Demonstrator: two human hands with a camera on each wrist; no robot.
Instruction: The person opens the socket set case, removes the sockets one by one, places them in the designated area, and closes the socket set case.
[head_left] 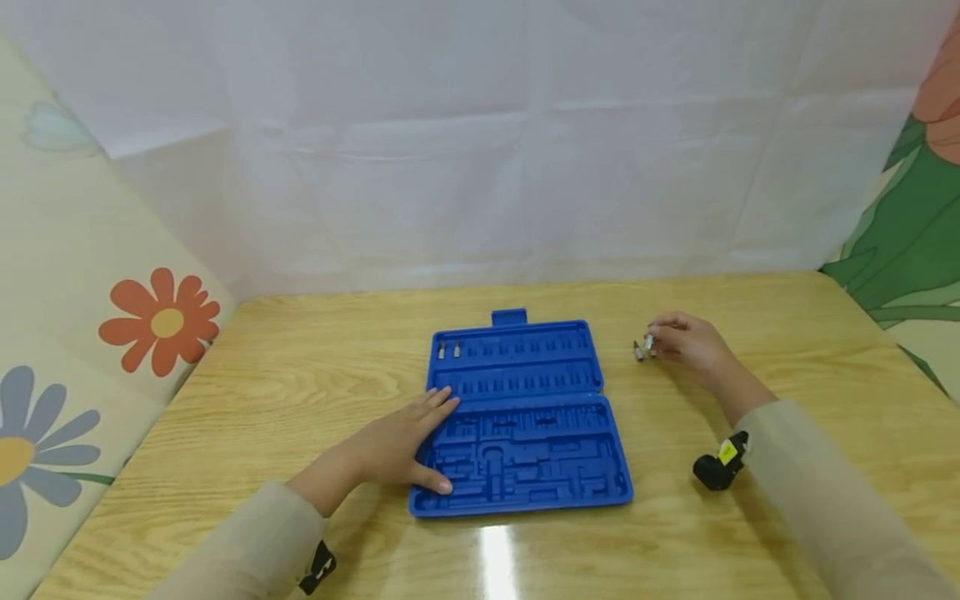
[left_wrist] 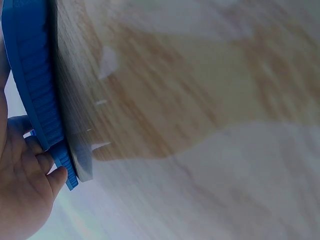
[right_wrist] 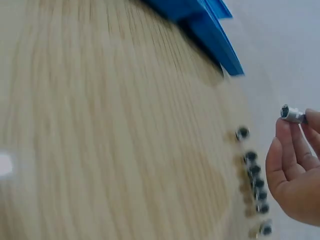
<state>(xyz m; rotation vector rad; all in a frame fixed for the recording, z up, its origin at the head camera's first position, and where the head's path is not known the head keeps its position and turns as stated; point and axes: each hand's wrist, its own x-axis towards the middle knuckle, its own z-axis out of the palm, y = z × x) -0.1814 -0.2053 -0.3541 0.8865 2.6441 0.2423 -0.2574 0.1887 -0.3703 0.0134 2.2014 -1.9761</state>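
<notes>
An unfolded blue plastic socket case (head_left: pixel 517 454) lies flat on the table, its moulded slots facing up. My left hand (head_left: pixel 401 437) rests on the case's left edge with fingers spread; the left wrist view shows the hand (left_wrist: pixel 25 185) against the case's side (left_wrist: pixel 37 85). Two small metal pieces (head_left: pixel 457 349) stand in the upper left slots. To the right of the case, above the table, my right hand (head_left: pixel 692 343) pinches a silver socket (right_wrist: pixel 292 114) between thumb and fingers. Several more sockets (right_wrist: pixel 257 182) stand in a line on the table below that hand.
The wood-grain table (head_left: pixel 315 358) runs back to a white sheet (head_left: pixel 420 167). Flower-patterned cloths hang at the left (head_left: pixel 67 250) and right (head_left: pixel 900 233). A black wrist camera (head_left: pixel 720 465) hangs under the right sleeve.
</notes>
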